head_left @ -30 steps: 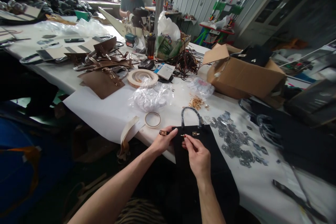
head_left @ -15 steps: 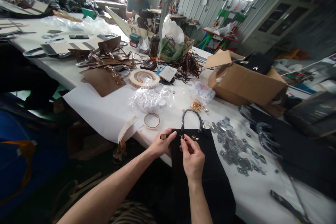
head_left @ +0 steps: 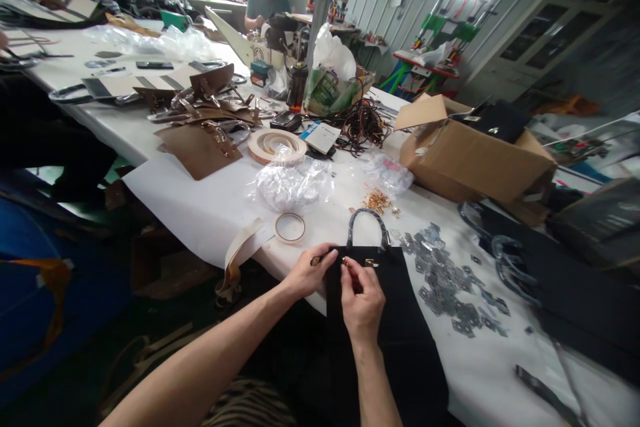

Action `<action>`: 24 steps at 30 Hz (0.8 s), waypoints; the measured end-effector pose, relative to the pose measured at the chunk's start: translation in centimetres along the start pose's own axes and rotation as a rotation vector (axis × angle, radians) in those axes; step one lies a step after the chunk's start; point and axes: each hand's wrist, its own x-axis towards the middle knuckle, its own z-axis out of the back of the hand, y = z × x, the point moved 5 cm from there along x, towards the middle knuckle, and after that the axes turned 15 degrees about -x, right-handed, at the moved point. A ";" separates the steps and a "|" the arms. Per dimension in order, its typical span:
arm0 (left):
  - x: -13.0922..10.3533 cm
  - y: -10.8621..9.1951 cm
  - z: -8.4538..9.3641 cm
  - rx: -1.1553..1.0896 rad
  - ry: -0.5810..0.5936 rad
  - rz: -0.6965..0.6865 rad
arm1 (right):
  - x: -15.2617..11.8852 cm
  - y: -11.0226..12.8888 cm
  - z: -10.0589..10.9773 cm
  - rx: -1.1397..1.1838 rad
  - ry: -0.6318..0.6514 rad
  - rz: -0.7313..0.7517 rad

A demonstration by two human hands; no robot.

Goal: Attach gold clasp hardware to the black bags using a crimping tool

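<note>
A black bag panel [head_left: 395,327] hangs over the table's front edge, with a dark plastic-wrapped handle [head_left: 369,215] standing at its top. My left hand [head_left: 305,273] is closed on the panel's upper left corner, thumb on top. A small brown piece with a metal fitting [head_left: 315,260] sticks out beside that hand's fingers. Over the panel, the fingertips of my right hand [head_left: 364,297] pinch a small gold-coloured metal fitting [head_left: 345,262], mostly hidden. Just right of them, a gold clasp [head_left: 371,263] is on the panel.
Loose grey metal plates [head_left: 445,280] lie to the right, small gold parts [head_left: 376,201] behind the handle. A tape roll [head_left: 289,228], a clear plastic bag [head_left: 287,183] and brown leather pieces [head_left: 200,150] lie leftward. A cardboard box [head_left: 475,157] stands back right. A co-worker [head_left: 267,3] sits far back.
My right hand has shifted slightly left and turned, its fingertips now closer to my left thumb. The brown piece at my left hand has tilted. The view has shifted a little.
</note>
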 end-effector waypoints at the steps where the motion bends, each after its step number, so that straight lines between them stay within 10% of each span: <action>1: 0.0 0.1 0.0 0.004 -0.007 -0.009 | 0.0 0.1 0.1 -0.004 0.000 0.022; 18: -1.7 -2.2 -2.2 0.497 0.027 -0.213 | -1.6 0.2 -0.7 -0.187 0.035 0.010; 24: -1.1 -3.2 -2.0 0.926 0.153 -0.430 | 2.0 -2.4 0.3 0.180 0.271 -0.162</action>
